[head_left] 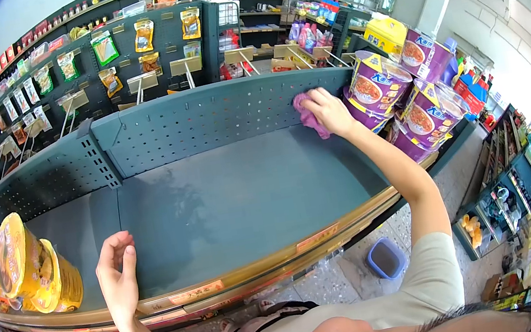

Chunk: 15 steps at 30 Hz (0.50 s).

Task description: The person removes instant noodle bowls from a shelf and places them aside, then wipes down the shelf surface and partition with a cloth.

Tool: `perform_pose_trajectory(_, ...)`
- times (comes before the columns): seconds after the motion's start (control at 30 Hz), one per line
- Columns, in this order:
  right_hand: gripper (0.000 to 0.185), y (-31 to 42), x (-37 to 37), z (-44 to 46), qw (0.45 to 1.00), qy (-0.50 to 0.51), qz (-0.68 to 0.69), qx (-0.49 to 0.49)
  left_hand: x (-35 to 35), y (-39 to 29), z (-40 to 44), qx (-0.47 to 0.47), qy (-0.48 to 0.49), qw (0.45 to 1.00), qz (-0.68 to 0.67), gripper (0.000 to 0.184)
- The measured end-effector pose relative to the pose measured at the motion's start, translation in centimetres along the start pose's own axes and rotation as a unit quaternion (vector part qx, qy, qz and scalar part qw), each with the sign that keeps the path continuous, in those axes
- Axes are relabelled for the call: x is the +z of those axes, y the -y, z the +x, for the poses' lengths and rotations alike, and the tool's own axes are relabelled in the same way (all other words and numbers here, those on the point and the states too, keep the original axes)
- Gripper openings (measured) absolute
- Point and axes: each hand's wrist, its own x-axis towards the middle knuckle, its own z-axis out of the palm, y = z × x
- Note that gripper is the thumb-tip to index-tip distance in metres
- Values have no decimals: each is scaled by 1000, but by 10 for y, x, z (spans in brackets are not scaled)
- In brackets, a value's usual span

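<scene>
Along a grey shop shelf (263, 194), holding a purple cloth (306, 116) against the perforated back panel (203, 124) near the far right corner, gripping it bunched in the curled right hand (328, 109). Probably doing better by spreading the cloth flatter, pressing evenly along the seam and steering clear of the stacked purple tubs (377, 87), crowding close on the right. Holding nothing in the left hand (117, 266), half open near the front edge. Having yellow tubs (19, 257) farther left and a blue bucket (372, 263) below, at the near right, possibly getting underfoot.
</scene>
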Motion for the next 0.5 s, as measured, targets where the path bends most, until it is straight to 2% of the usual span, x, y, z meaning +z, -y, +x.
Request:
perform_pose_trajectory(0.03,30,2,-3,5,999,-23,17,26,0,0,0,-2,-1,1000,-3,20)
perform_pose_trajectory(0.13,33,5,3,13,998,-61,6,26,0,-3,-1,-3,-3,1000,2,20)
perform_pose_trajectory(0.3,29,1,6,5,996,-29,-28,-83,0,0,-1,-5,-4,1000,1,20)
perform_pose_trajectory(0.4,25,-2,6,5,990,15,-40,-132,2,-3,-1,-6,-2,1000,12,21)
perform_pose_trajectory(0.5,21,6,15,-4,975,112,-43,-186,3,-2,-2,-1,-5,1000,17,21)
